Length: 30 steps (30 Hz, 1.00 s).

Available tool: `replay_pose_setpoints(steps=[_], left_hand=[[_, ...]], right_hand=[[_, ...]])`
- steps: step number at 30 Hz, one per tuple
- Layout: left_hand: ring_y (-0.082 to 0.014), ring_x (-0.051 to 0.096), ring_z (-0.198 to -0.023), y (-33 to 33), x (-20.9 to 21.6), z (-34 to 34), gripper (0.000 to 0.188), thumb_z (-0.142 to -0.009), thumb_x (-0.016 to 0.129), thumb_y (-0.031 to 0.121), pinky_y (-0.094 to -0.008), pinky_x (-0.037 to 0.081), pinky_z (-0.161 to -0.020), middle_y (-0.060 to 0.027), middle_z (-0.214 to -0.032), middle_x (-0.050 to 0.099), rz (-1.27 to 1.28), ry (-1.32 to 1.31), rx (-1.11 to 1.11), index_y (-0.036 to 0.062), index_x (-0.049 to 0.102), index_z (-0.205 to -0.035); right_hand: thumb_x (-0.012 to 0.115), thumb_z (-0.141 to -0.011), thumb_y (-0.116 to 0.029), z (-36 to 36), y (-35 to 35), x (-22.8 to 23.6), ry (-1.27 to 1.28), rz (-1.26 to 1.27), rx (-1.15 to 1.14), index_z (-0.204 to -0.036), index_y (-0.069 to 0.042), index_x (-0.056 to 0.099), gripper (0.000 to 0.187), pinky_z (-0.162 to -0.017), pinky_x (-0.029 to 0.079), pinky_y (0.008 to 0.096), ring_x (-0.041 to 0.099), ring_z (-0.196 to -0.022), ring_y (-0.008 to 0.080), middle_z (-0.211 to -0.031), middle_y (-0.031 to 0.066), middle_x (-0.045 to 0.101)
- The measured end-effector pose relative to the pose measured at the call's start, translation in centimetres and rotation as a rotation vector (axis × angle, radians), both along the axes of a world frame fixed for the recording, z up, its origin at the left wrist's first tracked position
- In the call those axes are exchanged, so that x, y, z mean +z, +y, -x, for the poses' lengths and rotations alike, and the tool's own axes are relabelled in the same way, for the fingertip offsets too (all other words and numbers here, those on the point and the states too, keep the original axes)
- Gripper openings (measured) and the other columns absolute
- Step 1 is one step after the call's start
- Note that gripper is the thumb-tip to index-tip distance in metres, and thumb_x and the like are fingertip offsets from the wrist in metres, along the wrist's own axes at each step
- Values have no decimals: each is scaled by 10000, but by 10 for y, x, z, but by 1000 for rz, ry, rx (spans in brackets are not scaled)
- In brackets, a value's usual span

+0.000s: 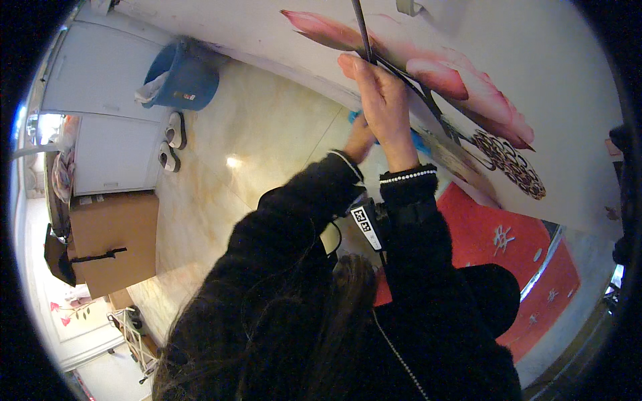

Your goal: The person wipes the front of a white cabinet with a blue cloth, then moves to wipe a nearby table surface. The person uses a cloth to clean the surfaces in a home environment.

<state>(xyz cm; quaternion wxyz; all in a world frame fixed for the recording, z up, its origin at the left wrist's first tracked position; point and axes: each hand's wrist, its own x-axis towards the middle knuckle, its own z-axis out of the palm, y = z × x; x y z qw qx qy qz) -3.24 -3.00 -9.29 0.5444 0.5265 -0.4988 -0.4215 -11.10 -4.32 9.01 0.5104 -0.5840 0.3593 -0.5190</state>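
My right hand (386, 100) is raised beside the wall, its back toward me and its fingers curled closed. A thin dark rod-like line (363, 30) runs down to its fingers; whether it is a real rod or part of the wall picture I cannot tell. Lower and to the left, my left hand (360, 142) is mostly covered by the right wrist, with its fingers hidden. Something bright blue (420, 143) shows in pieces behind both hands, its kind unclear. Between my black sleeves sits a device with a white patterned tag (365, 228).
A wall with a pink lotus picture (461, 83) stands close on the right, above a red mat (498, 247). Far left are a blue bin (184, 77), white slippers (175, 130), white cabinets (110, 150) and a cardboard box (127, 230). Pale tiled floor (267, 134) lies between.
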Motion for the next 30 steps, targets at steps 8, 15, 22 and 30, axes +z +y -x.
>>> replay_pose_setpoints(steps=[8,15,22,30], left_hand=[[-224,613,-679,-98,95,-237,209,-822,440,68,-319,484,-577,-102,-802,635,87,-288,155,17,584,-965],[-340,626,-662,-116,17,-242,312,-908,516,335,-480,524,-527,-170,-819,639,15,130,227,26,557,-893],[-222,602,-700,-40,-32,-50,219,-918,430,165,-355,498,-591,-102,-824,630,-357,337,65,32,602,-937],[-222,534,-1105,-25,109,-90,344,-945,502,190,-366,396,-1014,-105,-1185,570,-387,372,-54,27,475,-1246]], right_hand=[[452,-999,-299,-6,-2,-2,-114,62,27,-1167,79,589,436,-961,454,345,620,-1064,242,-1132,187,644],[445,-1000,-297,-4,1,-4,-105,55,5,-1138,80,605,432,-950,455,337,628,-1034,228,-1104,187,653],[443,-999,-291,-5,0,-4,-146,2,-11,-1131,92,604,436,-949,455,339,626,-1042,236,-1103,191,653],[476,-983,-293,-7,2,-4,-192,-20,-45,-1046,61,652,400,-898,481,322,651,-987,224,-1033,167,682]])
